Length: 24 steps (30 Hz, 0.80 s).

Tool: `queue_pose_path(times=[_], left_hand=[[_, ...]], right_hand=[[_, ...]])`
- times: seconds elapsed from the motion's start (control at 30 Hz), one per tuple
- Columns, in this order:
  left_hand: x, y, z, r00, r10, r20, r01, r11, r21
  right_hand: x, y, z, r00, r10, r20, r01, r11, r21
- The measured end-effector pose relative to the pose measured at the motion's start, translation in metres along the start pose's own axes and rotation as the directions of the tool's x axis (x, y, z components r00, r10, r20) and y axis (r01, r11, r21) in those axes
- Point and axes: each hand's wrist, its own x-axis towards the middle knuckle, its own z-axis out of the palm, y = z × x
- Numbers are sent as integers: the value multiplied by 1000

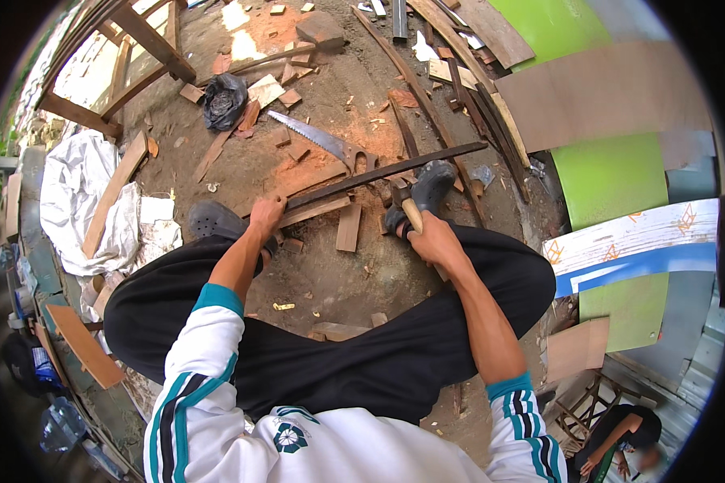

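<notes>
My left hand [267, 214] is closed on the near left end of a long dark wooden strip [395, 167], which slants up to the right past my right shoe. In my right hand [438, 240] is a hammer [412, 214], gripped by its pale wooden handle. The hammer's dark head is close to the strip, beside my shoe; whether they touch I cannot tell. Under and beside the strip lie short boards [318, 211]. A handsaw [318, 138] with a wooden handle rests just beyond the strip, on ground strewn with reddish sawdust.
Long wooden strips [427, 105] and offcuts lie ahead. A hoe [321, 34], a black plastic bag [225, 101] and a wooden frame [149, 44] stand farther left. White sacks [84, 201] lie left. Panels [612, 185] line the right; another person [620, 439] is lower right.
</notes>
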Motion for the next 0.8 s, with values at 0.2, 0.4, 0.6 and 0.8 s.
queue_pose_path(times=[0.2,0.4,0.6,0.8], left_hand=[[-6,31,3,988,-115,-107,100,986,-137],[4,36,28,946,-134,-295,73,975,-211],[46,27,6,929,155,-337,-195,977,-89],[50,24,29,899,219,-379,-283,951,-122]], right_hand=[[10,15,22,997,25,-69,-13,985,173],[79,19,99,947,-22,-321,200,823,532],[148,2,155,980,85,-178,82,645,760],[158,-20,143,969,84,-232,119,663,739]])
